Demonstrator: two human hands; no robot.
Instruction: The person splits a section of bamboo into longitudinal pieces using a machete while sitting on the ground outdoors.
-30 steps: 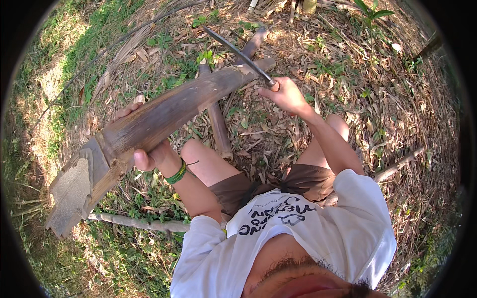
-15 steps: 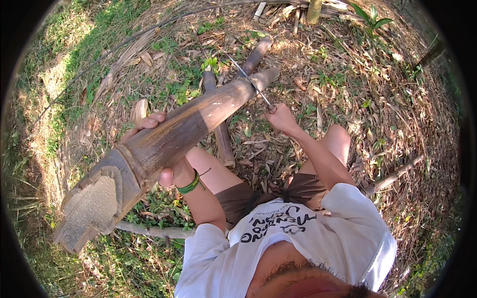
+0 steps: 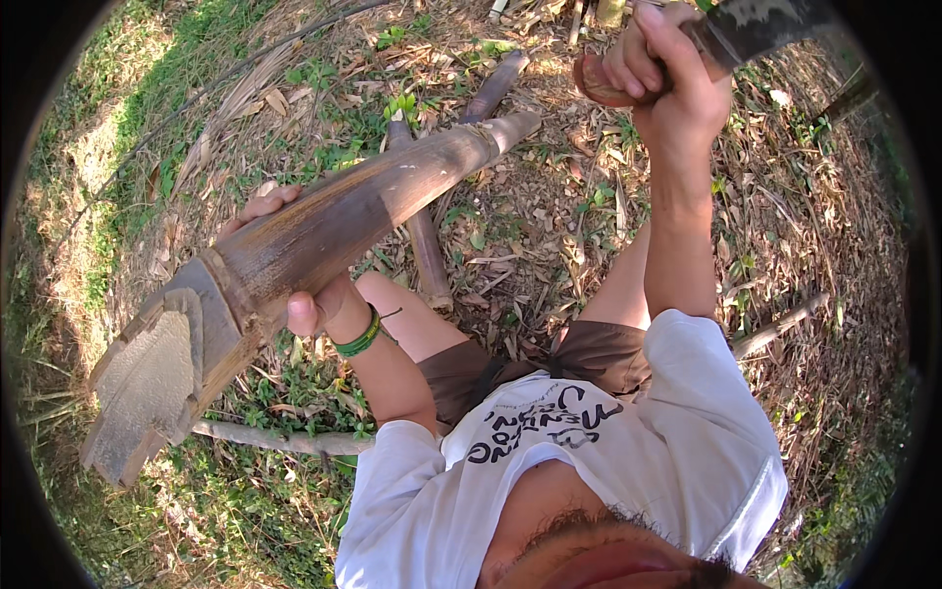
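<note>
A thick brown bamboo pole (image 3: 334,221) slants across my front, its cut hollow end low at the left and its narrower end at the upper middle. My left hand (image 3: 294,265) is wrapped round it from beneath, just past a ring-like node, fingers on the far side and thumb on the near side. High at the upper right, my right hand (image 3: 677,79) grips the handle of a machete (image 3: 770,25). Its broad dark blade points right and runs out of the picture. The blade is apart from the bamboo.
Under the bamboo's far end lie crossed pieces of dark bamboo (image 3: 425,250) on leaf-littered ground. A pale branch (image 3: 285,442) lies at the lower left, and another stick (image 3: 780,326) at the right. Behind, a thin dark cable or vine (image 3: 231,93) crosses the ground.
My right hand has swung up and right, lifting the machete off the bamboo's narrow end. The bamboo and my left hand have shifted slightly left.
</note>
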